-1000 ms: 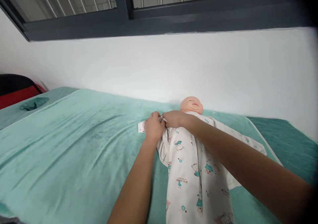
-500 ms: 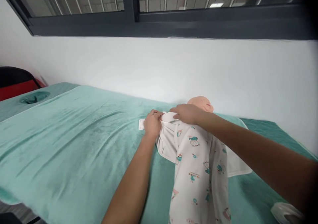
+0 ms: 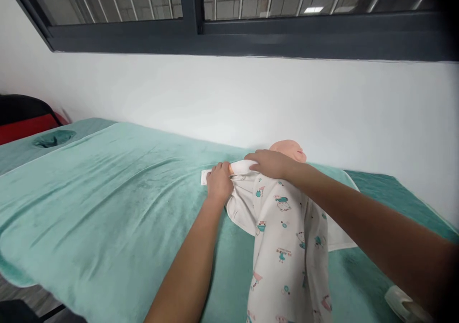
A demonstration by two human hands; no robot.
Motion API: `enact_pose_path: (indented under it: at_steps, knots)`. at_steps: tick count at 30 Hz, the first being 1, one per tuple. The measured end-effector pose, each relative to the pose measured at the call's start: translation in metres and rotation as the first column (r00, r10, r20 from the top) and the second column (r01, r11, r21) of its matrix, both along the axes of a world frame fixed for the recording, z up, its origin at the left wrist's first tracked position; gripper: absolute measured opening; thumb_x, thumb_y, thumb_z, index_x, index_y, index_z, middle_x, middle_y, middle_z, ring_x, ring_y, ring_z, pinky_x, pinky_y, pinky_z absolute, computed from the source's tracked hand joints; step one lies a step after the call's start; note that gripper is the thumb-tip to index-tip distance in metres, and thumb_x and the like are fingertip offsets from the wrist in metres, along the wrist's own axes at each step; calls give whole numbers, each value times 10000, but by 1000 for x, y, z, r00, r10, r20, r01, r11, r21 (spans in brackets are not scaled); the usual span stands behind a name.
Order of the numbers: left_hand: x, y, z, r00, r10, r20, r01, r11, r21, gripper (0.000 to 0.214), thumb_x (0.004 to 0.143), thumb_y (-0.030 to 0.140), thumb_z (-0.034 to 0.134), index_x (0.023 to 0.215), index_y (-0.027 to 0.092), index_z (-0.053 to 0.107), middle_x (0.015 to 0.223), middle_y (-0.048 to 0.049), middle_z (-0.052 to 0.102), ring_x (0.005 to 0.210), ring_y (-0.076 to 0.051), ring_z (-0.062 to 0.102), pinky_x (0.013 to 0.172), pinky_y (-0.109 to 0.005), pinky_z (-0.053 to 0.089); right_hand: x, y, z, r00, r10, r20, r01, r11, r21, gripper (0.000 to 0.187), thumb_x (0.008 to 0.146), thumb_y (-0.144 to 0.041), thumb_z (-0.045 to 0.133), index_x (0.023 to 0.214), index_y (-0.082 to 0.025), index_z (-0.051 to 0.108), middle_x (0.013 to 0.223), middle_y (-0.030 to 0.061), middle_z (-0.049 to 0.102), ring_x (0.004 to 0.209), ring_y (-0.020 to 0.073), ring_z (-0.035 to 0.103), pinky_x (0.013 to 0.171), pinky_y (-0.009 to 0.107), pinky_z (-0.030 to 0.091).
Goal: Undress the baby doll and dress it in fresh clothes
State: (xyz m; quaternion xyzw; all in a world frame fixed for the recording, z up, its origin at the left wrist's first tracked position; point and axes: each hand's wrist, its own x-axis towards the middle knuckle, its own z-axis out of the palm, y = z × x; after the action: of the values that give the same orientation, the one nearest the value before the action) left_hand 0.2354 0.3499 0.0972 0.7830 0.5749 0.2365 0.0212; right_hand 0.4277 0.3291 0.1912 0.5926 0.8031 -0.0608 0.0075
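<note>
A baby doll [image 3: 287, 148] lies on its back, head toward the wall, with a white printed baby garment [image 3: 279, 246] over its body. My left hand [image 3: 219, 182] is closed around the end of the doll's outstretched arm, where a white cuff [image 3: 204, 177] sticks out past the fingers. A sliver of the doll's skin-coloured arm shows beside my fingers. My right hand [image 3: 272, 163] is closed over the upper part of the white sleeve [image 3: 241, 166], close to the doll's shoulder. The palm sides of both hands are hidden.
A green plush cover [image 3: 107, 208] spreads over the bed, which has a round hole [image 3: 53, 138] at far left. Behind are a white wall [image 3: 215, 98] and a dark window frame [image 3: 251, 38]. A black and red item [image 3: 28, 117] stands at left; a whitish object [image 3: 403, 304] lies at lower right.
My left hand has shifted slightly down, its fingers now wrapped more around the arm end. More white sleeve and a bit of doll arm show between the hands. The right hand stays nearly still.
</note>
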Motion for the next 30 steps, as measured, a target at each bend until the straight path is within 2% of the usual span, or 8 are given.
enact_pose_path:
  at_steps: [7, 11, 14, 16, 18, 21, 25, 30]
  knots:
    - [9, 3, -1, 985, -120, -121, 129, 989, 73, 426, 847, 87, 475, 1238, 255, 487, 1197, -73, 600, 1149, -260, 518, 1068, -487, 288, -26, 8, -15, 1000, -20, -3, 20, 999, -28, 378, 921, -359, 472, 1284, -308, 563, 1198, 74, 648, 1099, 267, 595, 844, 355, 443]
    - [7, 4, -2, 987, -119, -106, 129, 988, 88, 355, 877, 141, 479, 1214, 246, 513, 1187, -76, 606, 1139, -264, 516, 1055, -464, 310, -9, -27, -15, 948, -176, -263, 208, 973, 98, 416, 952, -364, 412, 1329, -258, 549, 1363, 66, 584, 1244, 253, 525, 1005, 377, 403]
    - [3, 5, -2, 994, -44, -105, 55, 993, 104, 324, 894, 133, 440, 1184, 236, 544, 1170, -92, 615, 1126, -274, 524, 1039, -461, 325, 24, -69, -36, 765, -333, -550, 508, 838, 200, 416, 969, -372, 355, 1297, -239, 572, 1376, 60, 577, 1273, 232, 504, 1055, 369, 373]
    - [1, 7, 0, 994, 5, -108, 7, 994, 109, 349, 906, 114, 397, 1194, 235, 553, 1168, -98, 618, 1126, -275, 525, 1040, -461, 327, 47, -91, -59, 612, -455, -647, 722, 656, 222, 447, 956, -394, 360, 1309, -202, 555, 1356, 88, 585, 1245, 253, 517, 1044, 391, 383]
    - [-1, 9, 1, 993, 42, -110, -31, 994, 103, 384, 897, 96, 390, 1217, 234, 551, 1179, -102, 617, 1139, -279, 521, 1048, -469, 324, 64, -102, -82, 614, -521, -593, 761, 590, 269, 467, 916, -403, 433, 1291, -159, 566, 1325, 128, 596, 1238, 289, 506, 1054, 418, 362]
    - [-2, 12, 1, 991, 67, -118, -58, 995, 76, 423, 866, 92, 430, 1251, 232, 538, 1208, -111, 605, 1176, -296, 507, 1079, -518, 299, 72, -101, -102, 655, -572, -493, 745, 598, 296, 455, 912, -410, 447, 1264, -151, 576, 1274, 137, 619, 1186, 300, 522, 1022, 424, 370]
    - [-1, 9, 1, 991, 48, -125, -42, 998, 52, 501, 829, 80, 450, 1298, 247, 511, 1283, -119, 571, 1240, -312, 471, 1123, -611, 225, 74, -94, -100, 700, -577, -421, 708, 638, 302, 409, 953, -327, 353, 1261, -172, 573, 1252, 119, 633, 1166, 277, 537, 1003, 407, 358]
    - [12, -24, 32, 986, -160, -50, 164, 983, 85, 533, 827, 58, 432, 1312, 265, 510, 1410, -71, 507, 1357, -261, 385, 1184, -544, 201, 91, -101, -102, 653, -642, -402, 756, 583, 297, 410, 922, -221, 337, 1252, -172, 576, 1216, 105, 656, 1126, 277, 554, 974, 399, 342]
